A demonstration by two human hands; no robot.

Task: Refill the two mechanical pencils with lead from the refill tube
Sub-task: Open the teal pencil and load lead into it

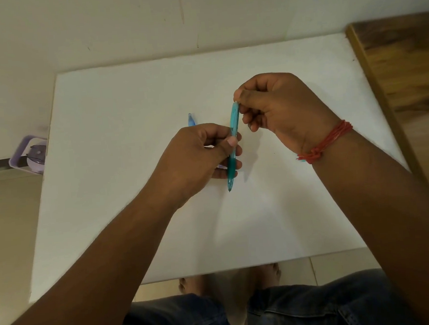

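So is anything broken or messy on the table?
Nothing stands out. The left hand holds the teal pencil, the right hand pinches its top, and the blue pencil lies on the white table.

Both hands are above the middle of the table [128, 105], the left hand [195, 161] nearer to the person, the right hand [281, 112] behind it and to the right. Between them stands one pencil [233, 145] (tip toward the person). The second pencil [191, 119] lies behind the left hand.

Teal pencil [233, 145] upright; blue pencil [191, 119] flat
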